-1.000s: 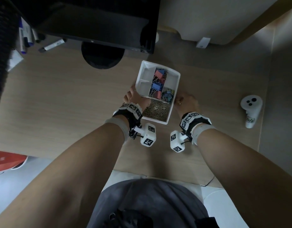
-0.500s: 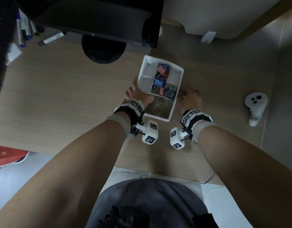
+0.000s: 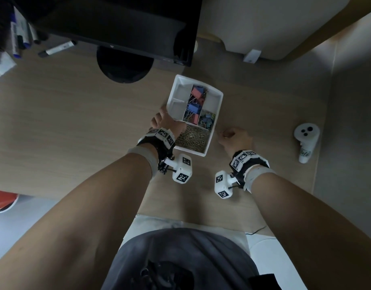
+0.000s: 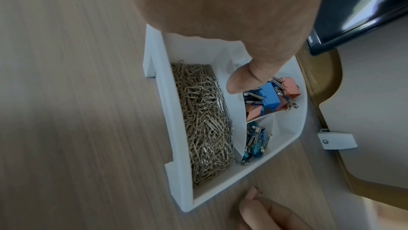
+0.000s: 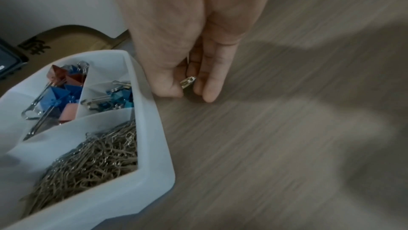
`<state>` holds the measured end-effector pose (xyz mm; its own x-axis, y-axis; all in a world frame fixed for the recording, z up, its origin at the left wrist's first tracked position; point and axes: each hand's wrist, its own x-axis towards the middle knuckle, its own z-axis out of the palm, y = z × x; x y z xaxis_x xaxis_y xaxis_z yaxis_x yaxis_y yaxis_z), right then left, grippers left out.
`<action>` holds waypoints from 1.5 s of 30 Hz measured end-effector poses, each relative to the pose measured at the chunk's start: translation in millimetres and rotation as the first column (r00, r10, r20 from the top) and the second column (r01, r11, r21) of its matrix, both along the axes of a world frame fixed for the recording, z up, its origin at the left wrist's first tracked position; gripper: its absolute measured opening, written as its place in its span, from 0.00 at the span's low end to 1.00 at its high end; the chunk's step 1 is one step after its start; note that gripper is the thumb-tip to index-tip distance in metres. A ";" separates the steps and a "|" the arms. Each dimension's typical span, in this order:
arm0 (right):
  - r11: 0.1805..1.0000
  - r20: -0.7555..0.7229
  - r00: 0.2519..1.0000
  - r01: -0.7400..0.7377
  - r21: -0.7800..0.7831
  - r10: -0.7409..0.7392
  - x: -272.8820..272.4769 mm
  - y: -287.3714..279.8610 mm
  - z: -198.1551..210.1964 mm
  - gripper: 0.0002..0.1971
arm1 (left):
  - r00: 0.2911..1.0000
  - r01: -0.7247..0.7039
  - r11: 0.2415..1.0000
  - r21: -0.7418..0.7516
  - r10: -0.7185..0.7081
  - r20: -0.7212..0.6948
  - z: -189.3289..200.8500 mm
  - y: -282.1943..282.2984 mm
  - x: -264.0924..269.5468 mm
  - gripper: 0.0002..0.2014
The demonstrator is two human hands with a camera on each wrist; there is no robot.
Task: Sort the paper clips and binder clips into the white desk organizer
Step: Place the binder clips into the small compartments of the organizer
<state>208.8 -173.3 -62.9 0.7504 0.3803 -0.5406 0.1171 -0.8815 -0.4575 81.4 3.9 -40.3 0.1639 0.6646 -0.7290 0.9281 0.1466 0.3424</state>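
Since a second ago, the right hand (image 5: 194,69) slid to the white desk organizer's (image 3: 219,105) four o'clock, pinching a paper clip (image 5: 188,81) off the counter (image 3: 75,132); the left hand (image 3: 166,122) grips the organizer's wall, steadying it.

Bare forearms, each wrist strapped with a black band (image 3: 159,143) bearing checkered markers and a white tagged cube (image 3: 182,168); grey wristbands beneath, probably cloth; dark grey shirt (image 3: 180,258).
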 end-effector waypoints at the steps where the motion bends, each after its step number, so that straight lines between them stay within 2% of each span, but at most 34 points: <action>1: 0.999 0.000 1.000 0.017 0.039 -0.017 1.0 -0.9 3.6 0.10 | 1.000 0.007 1.000 0.005 -0.007 -0.003 -0.2 -0.1 -0.1 0.48; 4: 0.985 -0.037 0.999 0.015 0.173 -0.008 4.2 6.8 13.5 0.08 | 1.000 0.017 1.000 0.000 -0.017 -0.017 2.3 -0.5 0.2 0.49; 7: 0.977 -0.018 1.000 -0.015 0.214 0.019 5.5 19.5 18.6 0.02 | 0.999 0.048 0.999 0.002 -0.048 -0.020 3.2 -0.9 0.3 0.51; 11: 0.947 0.041 0.999 -0.020 0.320 0.008 3.3 39.1 27.0 0.07 | 0.998 0.054 0.999 -0.005 -0.054 -0.036 2.4 -0.6 -0.2 0.51; 15: 0.900 -0.076 0.996 0.071 0.430 -0.042 3.3 62.0 35.2 0.13 | 0.999 0.031 0.999 -0.012 -0.031 -0.008 8.7 -0.4 -2.3 0.48; 16: 0.910 -0.050 0.998 0.052 0.411 -0.034 4.0 63.2 35.8 0.11 | 0.999 0.030 0.999 -0.020 -0.030 -0.012 9.1 -0.5 -2.8 0.48; 19: 0.971 0.100 0.994 -0.072 0.226 0.050 9.6 54.2 34.7 0.03 | 0.999 0.038 0.999 -0.018 -0.038 -0.010 10.5 -0.4 -3.1 0.48; 21: 0.975 0.047 0.983 -0.182 0.125 0.177 7.7 45.6 30.2 0.06 | 1.000 0.028 0.999 -0.025 -0.028 -0.008 12.1 -0.2 -2.4 0.48; 23: 0.947 -0.011 0.947 -0.319 0.040 0.320 -0.9 38.2 24.4 0.10 | 1.000 0.024 0.999 -0.028 -0.025 -0.014 13.4 -0.6 -2.0 0.47; 26: 0.926 -0.006 0.928 -0.373 -0.059 0.373 -8.5 37.9 18.0 0.12 | 1.000 0.019 0.999 -0.043 -0.019 0.009 15.7 -0.2 -2.1 0.47; 29: 0.824 0.020 0.852 -0.500 -0.267 0.523 -14.2 46.4 18.8 0.19 | 1.000 -0.001 0.998 -0.063 0.003 0.030 17.0 1.1 -4.0 0.46; 31: 0.789 0.030 0.830 -0.518 -0.330 0.557 -17.8 50.9 18.6 0.20 | 0.999 0.000 0.998 -0.064 0.002 0.036 18.1 1.4 -4.8 0.46; 37: 0.784 -0.003 0.822 -0.545 -0.299 0.570 -19.3 49.6 16.4 0.12 | 0.998 0.003 0.998 -0.064 0.001 0.063 17.2 1.2 -5.8 0.46; 39: 0.783 0.014 0.817 -0.548 -0.293 0.577 -21.4 48.5 16.9 0.14 | 0.998 0.014 0.998 -0.068 -0.010 0.064 18.4 1.0 -5.4 0.47; 42: 0.778 -0.037 0.821 -0.554 -0.296 0.570 -26.6 52.6 8.4 0.21 | 0.998 0.013 0.997 -0.071 -0.008 0.066 19.1 1.3 -5.7 0.47; 45: 0.778 -0.046 0.822 -0.554 -0.295 0.568 -28.1 55.6 15.3 0.15 | 0.997 -0.004 0.998 -0.060 0.008 0.075 18.2 1.4 -5.7 0.46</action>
